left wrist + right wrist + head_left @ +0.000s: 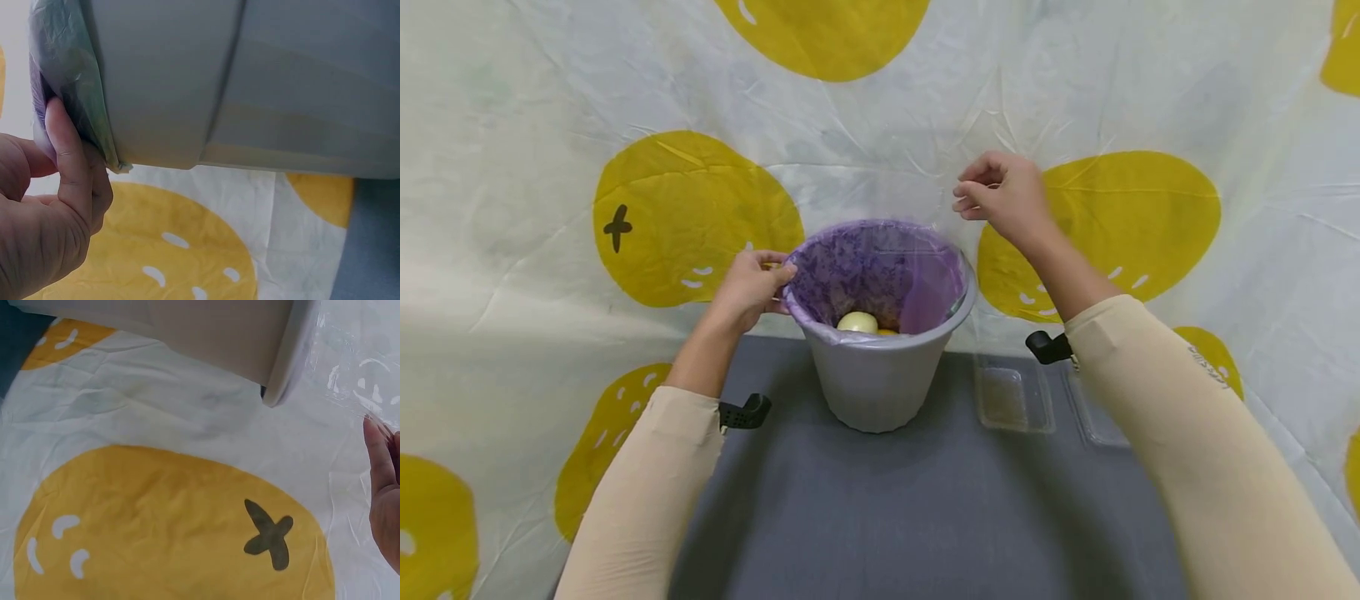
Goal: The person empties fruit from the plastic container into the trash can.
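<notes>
A grey bin [880,383] stands on the table, lined with a purple plastic bag [850,271] folded over its rim. Inside lie a pale yellow round object [858,322] and a bit of something orange [887,332]. My left hand [747,290] grips the bag's edge at the bin's left rim, thumb on the inner side; the left wrist view shows its fingers against the outside of the liner. Above the bin's right side, my right hand [1009,196] pinches the edge of a clear plastic container [369,378], which is hard to make out against the cloth.
To the right of the bin, a clear plastic tray [1003,400] lies on the dark grey table [880,517]. Another clear tray [1097,417] is partly hidden by my right forearm. Behind hangs a white cloth [880,108] with yellow shapes.
</notes>
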Motion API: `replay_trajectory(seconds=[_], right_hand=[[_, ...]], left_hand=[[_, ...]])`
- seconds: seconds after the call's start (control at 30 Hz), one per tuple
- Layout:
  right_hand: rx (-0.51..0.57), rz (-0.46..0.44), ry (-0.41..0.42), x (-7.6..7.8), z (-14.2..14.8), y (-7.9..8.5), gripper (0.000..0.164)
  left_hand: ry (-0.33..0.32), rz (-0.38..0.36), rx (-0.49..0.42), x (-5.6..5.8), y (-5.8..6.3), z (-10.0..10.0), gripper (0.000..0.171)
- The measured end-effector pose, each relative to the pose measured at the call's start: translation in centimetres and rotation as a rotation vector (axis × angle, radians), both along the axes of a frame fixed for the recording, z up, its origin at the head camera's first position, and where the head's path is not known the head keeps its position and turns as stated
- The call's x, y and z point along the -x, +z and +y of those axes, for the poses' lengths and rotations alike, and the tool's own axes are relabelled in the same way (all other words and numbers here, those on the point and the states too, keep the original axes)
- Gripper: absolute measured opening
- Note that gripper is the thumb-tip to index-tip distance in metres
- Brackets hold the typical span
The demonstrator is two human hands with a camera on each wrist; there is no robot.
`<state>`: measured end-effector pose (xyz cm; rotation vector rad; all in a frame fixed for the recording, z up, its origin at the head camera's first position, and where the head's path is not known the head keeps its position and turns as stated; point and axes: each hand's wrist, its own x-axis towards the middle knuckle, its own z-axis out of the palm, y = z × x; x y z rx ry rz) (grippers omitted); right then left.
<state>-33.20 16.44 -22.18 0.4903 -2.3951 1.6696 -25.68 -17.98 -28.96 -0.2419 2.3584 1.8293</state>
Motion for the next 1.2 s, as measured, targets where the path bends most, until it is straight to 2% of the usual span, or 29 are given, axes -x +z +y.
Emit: replay_trajectory(seconds=[0.23,0.37,0.57,0.7,0.9,1.07,1.2], right_hand=[[0.139,0.003,0.002,-1.3,2.0,0.7,0.016],[0.223,0.048,0.018,-2.2,3.1,1.0,0.018],[0.372,0.056,0.051,-4.2,5.1,0.4,0.017],[0.422,0.065,0.049,-5.9,6.9,-0.7,0.016],[0.411,0.022,0.013,-8.6,10.7,-3.1,0.017],[0.385,-0.015,-0.041,-10.6,13.7,-5.7,0.017],[0.354,-0.065,-0.05,-11.9,15.7,-8.3,0.016]], left_hand=[[0.001,-0.002,0.0,0.1,0.1,0.1,0.051],[0.006,0.004,0.004,0.2,0.2,0.0,0.05],[0.008,-0.003,0.002,0.3,0.2,-0.1,0.05],[0.016,-0.004,0.002,0.3,0.2,-0.4,0.051],[0.009,-0.004,-0.005,0.3,0.1,-0.5,0.051],[0.01,-0.006,-0.006,0.5,-0.1,-0.6,0.052],[0.008,-0.014,-0.006,0.4,-0.2,-0.6,0.052]])
